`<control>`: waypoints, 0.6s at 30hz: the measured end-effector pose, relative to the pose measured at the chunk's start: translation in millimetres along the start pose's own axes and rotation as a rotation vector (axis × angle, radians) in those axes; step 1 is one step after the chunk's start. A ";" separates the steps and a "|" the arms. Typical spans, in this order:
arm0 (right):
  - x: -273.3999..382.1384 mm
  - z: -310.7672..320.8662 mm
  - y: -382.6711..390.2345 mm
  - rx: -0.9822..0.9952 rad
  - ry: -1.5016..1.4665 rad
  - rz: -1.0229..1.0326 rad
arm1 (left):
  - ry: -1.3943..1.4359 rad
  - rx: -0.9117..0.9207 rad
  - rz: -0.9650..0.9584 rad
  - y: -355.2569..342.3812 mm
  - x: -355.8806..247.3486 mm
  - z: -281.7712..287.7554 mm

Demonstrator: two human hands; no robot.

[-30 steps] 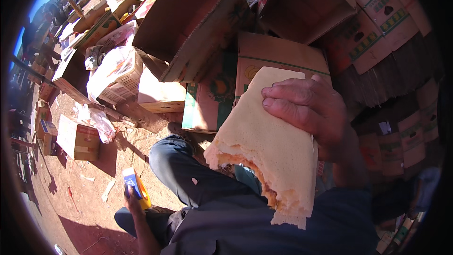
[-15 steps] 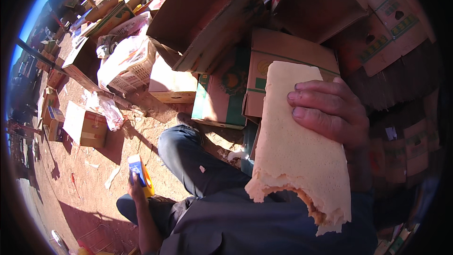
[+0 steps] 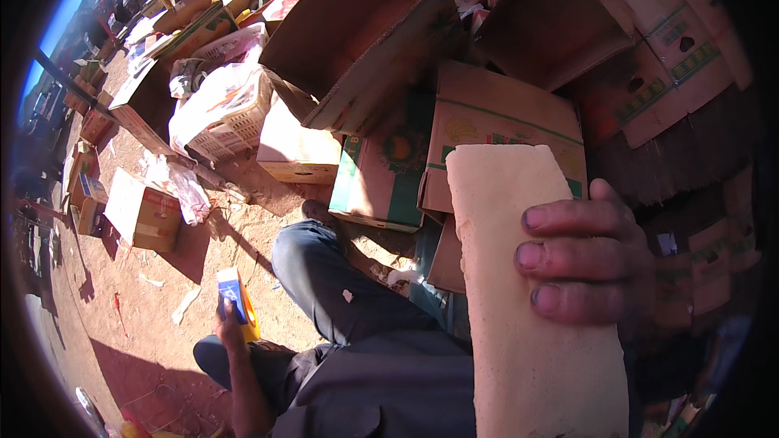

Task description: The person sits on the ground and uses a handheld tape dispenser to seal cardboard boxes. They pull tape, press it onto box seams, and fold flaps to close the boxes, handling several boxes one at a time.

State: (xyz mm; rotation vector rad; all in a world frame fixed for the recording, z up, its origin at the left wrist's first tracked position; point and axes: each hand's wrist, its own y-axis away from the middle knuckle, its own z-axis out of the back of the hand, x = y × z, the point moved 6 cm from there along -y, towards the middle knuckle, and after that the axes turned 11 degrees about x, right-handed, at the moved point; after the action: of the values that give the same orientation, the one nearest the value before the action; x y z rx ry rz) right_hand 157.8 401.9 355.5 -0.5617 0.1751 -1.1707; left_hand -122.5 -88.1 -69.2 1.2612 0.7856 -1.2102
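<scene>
My right hand (image 3: 585,262) grips a pale, flat piece of folded bread (image 3: 533,381), held large and close at the lower right; three fingers lie across its face and the thumb is hidden. At the lower left, my left hand (image 3: 230,326) is closed on a small blue, white and yellow carton (image 3: 230,294), held low beside my bent leg (image 3: 320,280). Beyond the bread stands a brown banana box (image 3: 505,107) with green print, partly covered by it.
Open cardboard boxes (image 3: 341,38) are piled ahead, flattened cardboard (image 3: 682,89) at the right. A white plastic crate (image 3: 217,119) with bags and a small box (image 3: 146,209) sit on sunlit dirt (image 3: 154,316) to the left. Poles (image 3: 69,81) stand at the far left.
The bread in my right hand has moved rightward and toward me; its bitten edge has left view and my fingers now lie more level across it. My left hand has hardly moved.
</scene>
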 end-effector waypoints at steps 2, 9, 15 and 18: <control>-6.0 -2.7 -3.3 0.022 -0.061 -0.054 | -0.013 -0.018 0.002 -0.4 -0.4 0.9; -26.0 -17.5 -6.8 0.052 0.113 -0.112 | 0.047 -0.019 0.024 4.3 -4.9 -5.2; -34.2 -23.3 -5.6 0.066 0.158 -0.119 | 0.051 0.010 0.022 5.7 -10.9 -6.9; -27.3 -23.0 -6.1 0.081 0.199 -0.113 | 0.055 0.031 0.000 3.1 -11.2 -7.4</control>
State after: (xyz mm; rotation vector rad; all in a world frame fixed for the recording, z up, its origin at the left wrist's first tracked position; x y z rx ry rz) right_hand 132.5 417.6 334.8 -0.3866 0.2676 -1.3384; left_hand -120.9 -78.7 -59.2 1.3246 0.8097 -1.1962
